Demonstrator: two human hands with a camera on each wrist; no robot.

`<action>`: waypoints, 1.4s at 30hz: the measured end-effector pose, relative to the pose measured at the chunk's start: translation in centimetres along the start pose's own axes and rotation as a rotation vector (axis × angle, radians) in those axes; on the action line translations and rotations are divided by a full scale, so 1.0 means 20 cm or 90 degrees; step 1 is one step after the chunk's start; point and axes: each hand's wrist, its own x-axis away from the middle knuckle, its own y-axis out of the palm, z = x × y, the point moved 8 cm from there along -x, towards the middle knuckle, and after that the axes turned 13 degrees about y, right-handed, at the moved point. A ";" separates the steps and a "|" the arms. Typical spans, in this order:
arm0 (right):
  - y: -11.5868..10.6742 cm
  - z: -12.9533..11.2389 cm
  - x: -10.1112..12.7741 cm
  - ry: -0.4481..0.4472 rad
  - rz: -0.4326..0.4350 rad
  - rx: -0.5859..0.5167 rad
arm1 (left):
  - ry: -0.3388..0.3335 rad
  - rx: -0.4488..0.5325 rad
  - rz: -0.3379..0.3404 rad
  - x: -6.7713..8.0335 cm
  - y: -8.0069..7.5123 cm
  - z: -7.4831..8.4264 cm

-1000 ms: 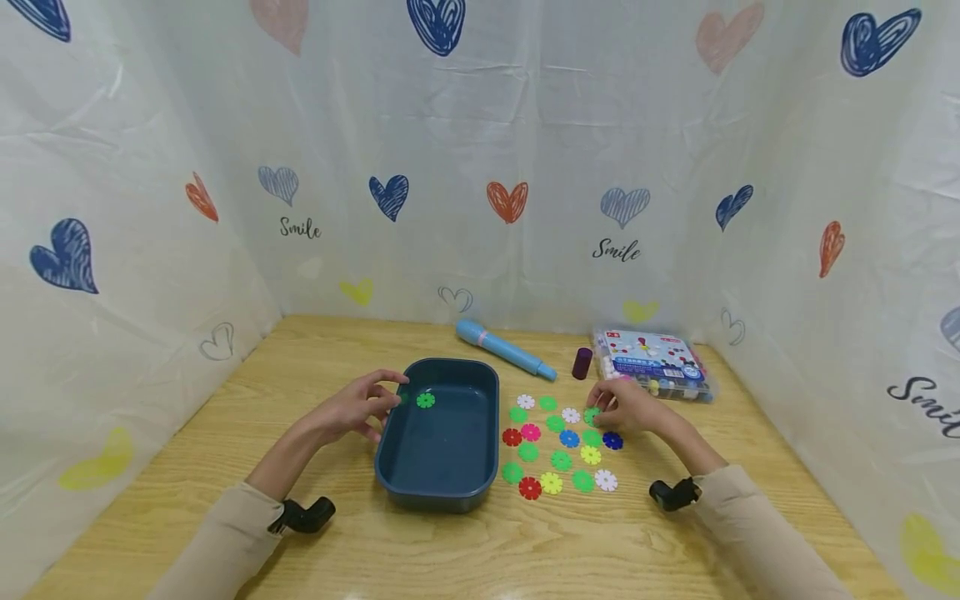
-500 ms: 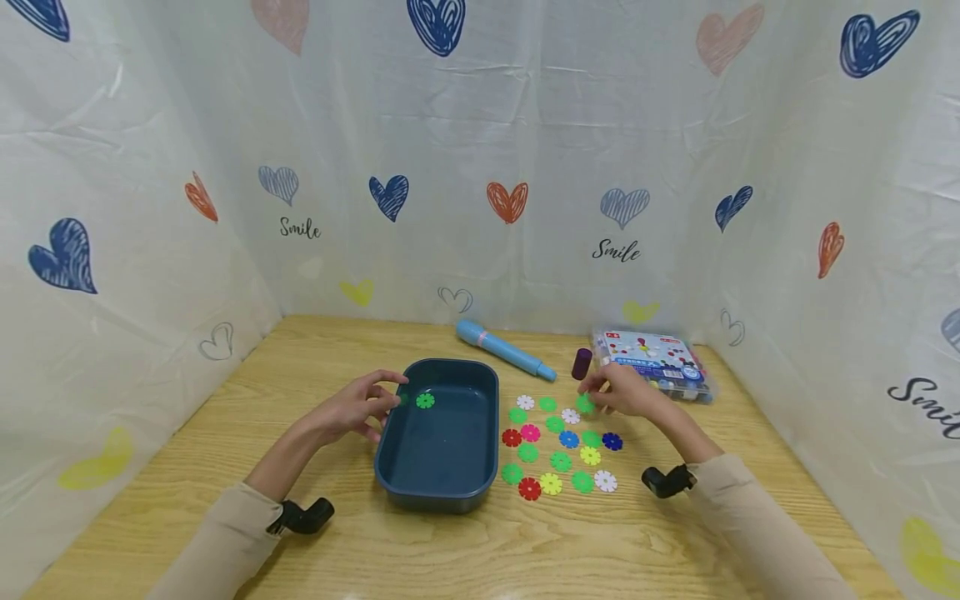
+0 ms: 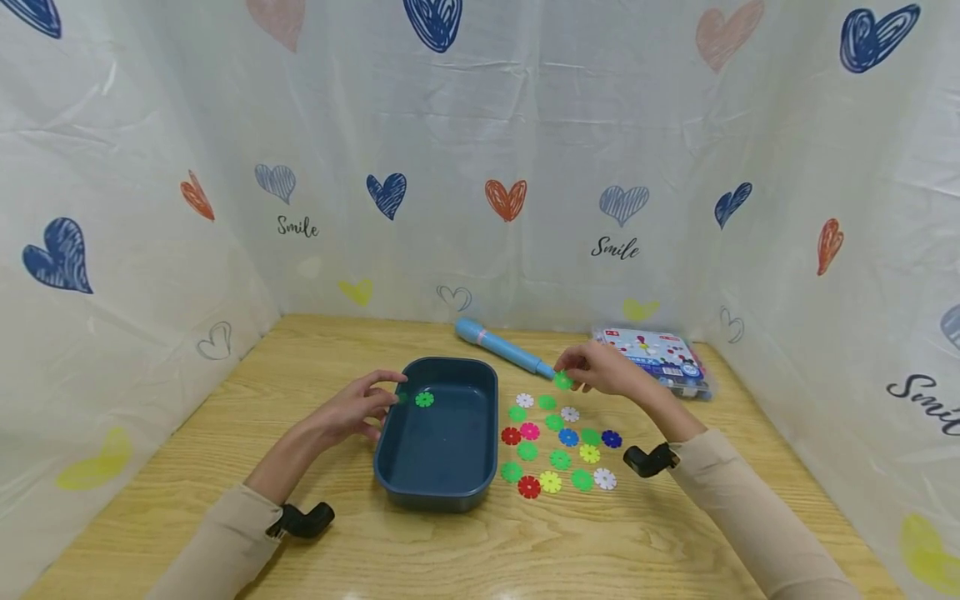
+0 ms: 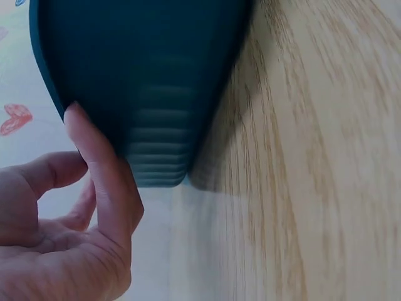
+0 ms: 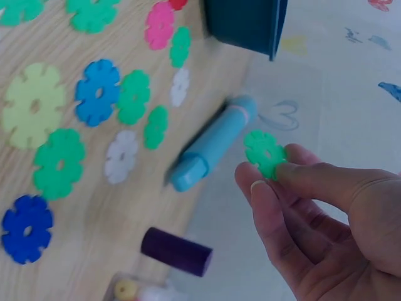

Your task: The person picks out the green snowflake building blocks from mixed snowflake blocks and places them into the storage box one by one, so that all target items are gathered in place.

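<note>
Pinching a green disc (image 5: 265, 152), the right hand (image 5: 326, 213) is revealing a purple cylinder (image 5: 176, 251) hidden overhead. Resting loosely curled on the tray (image 3: 438, 492), the left hand (image 3: 352, 408) is beside one green piece (image 3: 424, 399) inside.

left hand (image 3: 352, 410): fingers loosely extended, thumb forward, forearm low
right hand (image 3: 600, 371): raised, thumb and forefinger pinched together, wrist lifted

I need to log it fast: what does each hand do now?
Left hand: open, fingers touching the blue tray.
Right hand: pinching a green flower disc.

A smooth, matt plastic tub (image 3: 438, 492) sits on a light, grained wooden table (image 3: 225, 400), against thin, wrinkled sheeting (image 3: 525, 125).
</note>
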 end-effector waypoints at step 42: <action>0.36 -0.72 -0.36 -0.104 -0.132 -0.016 | 0.029 0.060 -0.003 -0.02 0.02 0.00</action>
